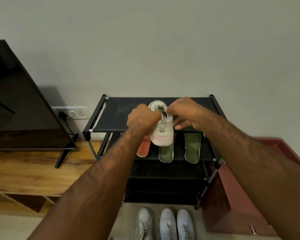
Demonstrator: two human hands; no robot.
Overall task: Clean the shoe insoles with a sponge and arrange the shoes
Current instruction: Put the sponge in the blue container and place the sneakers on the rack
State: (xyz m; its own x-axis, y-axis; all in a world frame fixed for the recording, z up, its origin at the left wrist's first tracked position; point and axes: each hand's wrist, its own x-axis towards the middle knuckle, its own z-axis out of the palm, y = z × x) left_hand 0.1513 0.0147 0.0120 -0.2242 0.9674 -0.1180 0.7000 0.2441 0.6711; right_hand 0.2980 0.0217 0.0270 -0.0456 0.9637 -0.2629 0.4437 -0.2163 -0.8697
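Both your grips hold the white shoe (163,135) on the top shelf (118,116), middle of the frame: your left grip (142,116) clasps its side steady so your right grip (184,111), pinching the top, can open it.

You're at home, looks like a living room: flat-screen TV (16,101) on a wooden cabinet (33,170), wall socket (76,112), fabric shoe rack (121,110), sneakers (168,222) on the floor.
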